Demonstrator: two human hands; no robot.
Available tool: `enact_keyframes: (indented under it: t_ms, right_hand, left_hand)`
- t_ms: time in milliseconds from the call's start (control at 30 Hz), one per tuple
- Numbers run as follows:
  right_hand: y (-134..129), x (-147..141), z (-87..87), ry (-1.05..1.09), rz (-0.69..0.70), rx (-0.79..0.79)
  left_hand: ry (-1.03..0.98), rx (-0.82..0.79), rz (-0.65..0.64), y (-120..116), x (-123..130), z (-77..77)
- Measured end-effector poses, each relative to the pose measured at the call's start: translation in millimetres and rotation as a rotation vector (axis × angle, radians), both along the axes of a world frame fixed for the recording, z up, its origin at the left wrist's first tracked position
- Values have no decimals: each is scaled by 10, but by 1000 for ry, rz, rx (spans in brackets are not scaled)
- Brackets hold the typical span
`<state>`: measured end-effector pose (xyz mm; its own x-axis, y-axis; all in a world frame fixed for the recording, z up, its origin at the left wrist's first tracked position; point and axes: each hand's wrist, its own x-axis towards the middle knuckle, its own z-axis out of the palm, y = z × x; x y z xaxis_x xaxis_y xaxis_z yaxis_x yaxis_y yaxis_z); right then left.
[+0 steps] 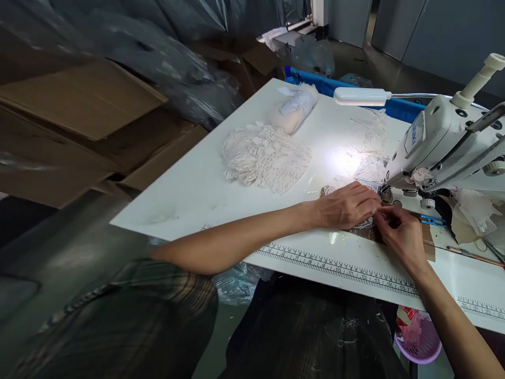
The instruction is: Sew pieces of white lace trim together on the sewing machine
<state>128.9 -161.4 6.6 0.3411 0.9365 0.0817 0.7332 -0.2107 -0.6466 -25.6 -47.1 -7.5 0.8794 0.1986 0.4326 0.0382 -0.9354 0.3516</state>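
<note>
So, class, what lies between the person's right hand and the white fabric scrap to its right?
In the head view, a blue tool lies between the right hand and the white fabric scrap, with a dark curved piece beyond it.

At the right end of the smooth white worktop point(189, 189), the white metal sewing machine point(434, 142) is cut off by the picture's edge. Its needle cannot be made out behind the left hand point(349, 205), which covers most of a cream lace piece point(365, 223). What lies between the right hand's point(406, 234) fingertips is too small to tell. The worktop's front edge partly hides a round purple plastic basket point(430, 342). Beyond the left edge, open brown cardboard boxes point(79, 100) are blurred and cut off.
</note>
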Motion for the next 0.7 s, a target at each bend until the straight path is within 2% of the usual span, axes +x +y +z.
enact_keyframes:
  t_ms: [100,233,333,400,567,700]
  right_hand:
    - [-21,-6,21,-146,132,0]
    - [-12,189,131,-74,344,-23]
    - [36,377,173,-101,340,-63]
    - [67,452,138,-149,324,-50]
    - [61,458,-38,-182,435,154]
    - [22,439,-88,-270,506,189]
  left_hand:
    - [36,-42,-31,-25,50,-24]
    - [112,1,-5,5,33,-66]
    - [55,111,-35,29,-14,-91]
    - [-17,161,-48,32,-38,-101]
    - [-151,223,1,3,-55,-82]
    - [-195,296,22,-3,-37,-48]
